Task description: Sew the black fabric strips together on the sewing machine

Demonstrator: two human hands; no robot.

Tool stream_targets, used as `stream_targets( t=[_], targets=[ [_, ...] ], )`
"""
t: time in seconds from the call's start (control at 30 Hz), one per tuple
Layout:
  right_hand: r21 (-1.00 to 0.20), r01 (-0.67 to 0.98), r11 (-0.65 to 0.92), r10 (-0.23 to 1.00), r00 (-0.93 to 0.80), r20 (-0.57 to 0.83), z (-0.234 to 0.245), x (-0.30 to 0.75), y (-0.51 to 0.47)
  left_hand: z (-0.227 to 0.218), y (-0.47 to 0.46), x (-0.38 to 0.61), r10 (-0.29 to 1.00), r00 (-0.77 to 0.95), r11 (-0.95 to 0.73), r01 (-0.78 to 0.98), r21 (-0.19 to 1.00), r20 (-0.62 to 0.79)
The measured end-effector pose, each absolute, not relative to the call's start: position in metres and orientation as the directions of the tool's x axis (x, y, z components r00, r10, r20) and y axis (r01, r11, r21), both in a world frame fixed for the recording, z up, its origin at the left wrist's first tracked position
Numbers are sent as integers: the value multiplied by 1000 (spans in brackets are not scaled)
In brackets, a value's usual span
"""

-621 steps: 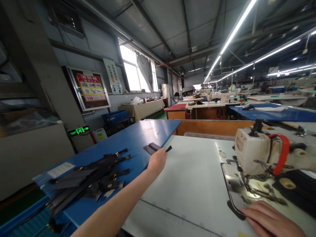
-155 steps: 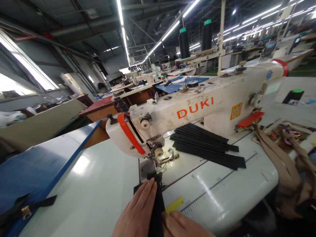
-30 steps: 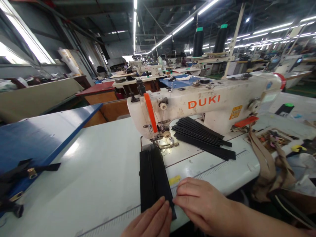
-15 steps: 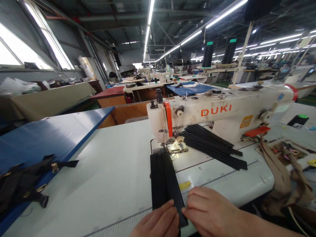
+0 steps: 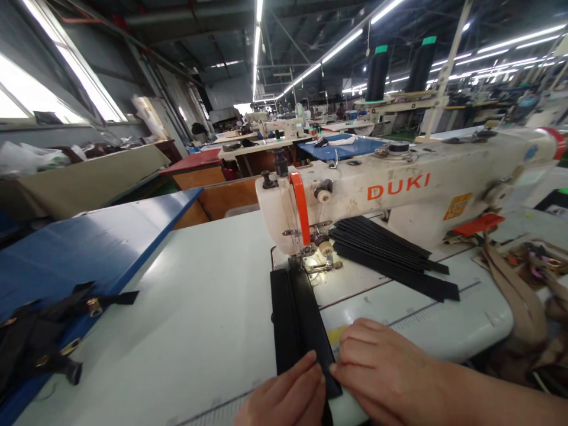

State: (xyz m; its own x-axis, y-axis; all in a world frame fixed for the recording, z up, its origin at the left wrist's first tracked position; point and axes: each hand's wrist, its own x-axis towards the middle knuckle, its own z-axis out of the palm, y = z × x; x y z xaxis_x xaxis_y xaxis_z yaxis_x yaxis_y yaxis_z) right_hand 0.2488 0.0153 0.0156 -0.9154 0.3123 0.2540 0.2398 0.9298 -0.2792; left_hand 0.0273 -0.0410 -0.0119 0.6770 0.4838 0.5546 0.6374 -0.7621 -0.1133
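Observation:
A long black strip (image 5: 296,319) lies on the white sewing table (image 5: 195,307), its far end under the presser foot of the white DUKI sewing machine (image 5: 390,192). My left hand (image 5: 286,395) presses on the strip's near end, fingers together and flat. My right hand (image 5: 381,370) rests at the strip's right edge with curled fingers pinching its near corner. The two hands almost touch.
A stack of black strips (image 5: 390,257) lies under the machine arm. Black straps with brass buckles (image 5: 48,331) sit on the blue side table (image 5: 84,248) at left. Tan webbing and hardware (image 5: 528,278) lie at right. Thread cones (image 5: 377,74) stand behind the machine.
The view has shifted slightly and the machine sits a little higher and nearer. Both hands stay on the strip's near end, which reaches a bit farther toward me.

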Motion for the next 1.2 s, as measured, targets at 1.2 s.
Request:
stream_targets(
  t=[1.2],
  targets=[
    [-105, 444, 890, 443, -788, 428, 3, 206, 103, 6, 89, -14, 659, 615, -678, 735, -10, 433]
  ],
)
